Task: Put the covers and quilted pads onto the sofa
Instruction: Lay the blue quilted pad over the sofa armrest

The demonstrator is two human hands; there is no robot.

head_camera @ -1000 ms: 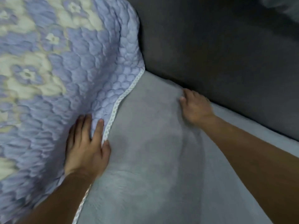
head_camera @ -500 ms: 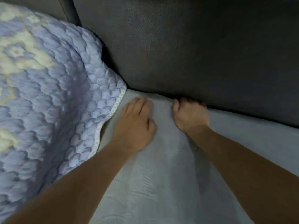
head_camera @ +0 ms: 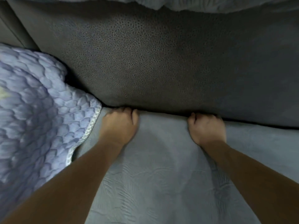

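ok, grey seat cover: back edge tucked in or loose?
Being tucked. The grey cover lies spread on the seat; both hands, left and right, push their fingers into the gap under the backrest. The edge itself is hidden.

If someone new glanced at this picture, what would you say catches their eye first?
Probably the two bare hands at the middle: the left hand and right hand press their curled fingers into the crease where the grey cover meets the dark sofa backrest. Next, the lilac quilted pad with its white trim, bunched at the left beside the left forearm.
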